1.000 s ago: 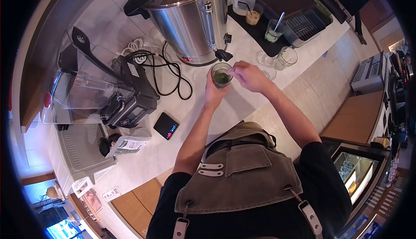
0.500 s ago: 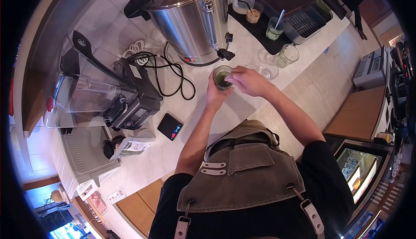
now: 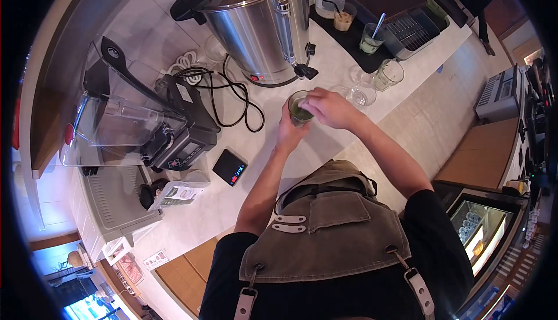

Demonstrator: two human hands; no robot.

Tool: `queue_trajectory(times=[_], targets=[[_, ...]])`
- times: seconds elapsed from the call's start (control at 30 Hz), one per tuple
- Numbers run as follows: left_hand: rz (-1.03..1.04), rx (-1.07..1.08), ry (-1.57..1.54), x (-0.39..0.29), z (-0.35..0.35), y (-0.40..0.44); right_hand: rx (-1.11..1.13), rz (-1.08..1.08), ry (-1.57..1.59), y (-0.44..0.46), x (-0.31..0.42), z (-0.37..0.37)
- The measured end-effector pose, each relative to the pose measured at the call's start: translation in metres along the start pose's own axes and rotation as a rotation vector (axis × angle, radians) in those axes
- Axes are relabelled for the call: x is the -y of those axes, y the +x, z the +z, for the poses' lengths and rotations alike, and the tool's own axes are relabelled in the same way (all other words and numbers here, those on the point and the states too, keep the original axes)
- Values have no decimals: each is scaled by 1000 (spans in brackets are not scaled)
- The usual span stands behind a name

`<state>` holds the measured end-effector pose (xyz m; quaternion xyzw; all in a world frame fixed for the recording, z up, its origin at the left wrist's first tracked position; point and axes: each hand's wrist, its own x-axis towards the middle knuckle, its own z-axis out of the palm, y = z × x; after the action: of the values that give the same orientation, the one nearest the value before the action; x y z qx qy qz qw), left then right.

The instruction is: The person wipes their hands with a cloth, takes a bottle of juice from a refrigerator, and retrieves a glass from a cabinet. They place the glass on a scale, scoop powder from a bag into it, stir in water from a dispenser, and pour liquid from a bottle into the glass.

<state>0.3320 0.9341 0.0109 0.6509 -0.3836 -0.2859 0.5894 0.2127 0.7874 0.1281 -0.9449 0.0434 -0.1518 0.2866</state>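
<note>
Clear glass tumbler with dark green contents (image 3: 297,112): in the head view it is raised in the left hand (image 3: 286,129), in front of the large stainless steel urn (image 3: 256,32) and near its black tap (image 3: 305,71). The left grip is wrapped round the tumbler's side. The right hand (image 3: 332,108) is at its mouth, fingers drawn together in a closed grip; whether they pinch anything is hidden.

To one side, on the pale marbled surface (image 3: 180,221), lies a flat black scale with lit digits (image 3: 229,168), and beyond it stands a black blender base (image 3: 185,119). On the other side, a clear ribbed glass (image 3: 389,76) is near the right forearm.

What could go wrong: a sideways push from the right fingers might tilt the tumbler and slop green over the rim, more so if the left grip is loose or the glass wet. A wide swing of the right elbow or forearm could knock the ribbed glass, and lifting the tumbler carelessly could strike the tap
</note>
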Motion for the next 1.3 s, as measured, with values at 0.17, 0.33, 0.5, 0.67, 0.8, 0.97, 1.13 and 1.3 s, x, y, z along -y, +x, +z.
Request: queue_trajectory(times=[0.17,0.33,0.5,0.67,0.8,0.97,1.13,1.3], targets=[[-55,28,28,-13,-4,-3,-7,11,-69,-8,-18,-13],[-25,15,-42,-2,-2,-2,35,-69,20,-9,-7,-9],[17,-14,-31,0,0,0,-65,-57,-112,4,-19,-3],[-80,37,12,-8,-4,1,46,4,-16,-10,-12,-18],[-38,-12,-12,2,2,-1,3,-35,-88,3,-9,-3],[-65,31,-58,-1,-1,0,-18,-25,-39,-10,-13,-13],[-69,55,-14,-7,-3,-2,2,-131,-49,0,-3,-7],[-48,35,79,-21,-3,-5,-28,38,-96,2,-10,-20]])
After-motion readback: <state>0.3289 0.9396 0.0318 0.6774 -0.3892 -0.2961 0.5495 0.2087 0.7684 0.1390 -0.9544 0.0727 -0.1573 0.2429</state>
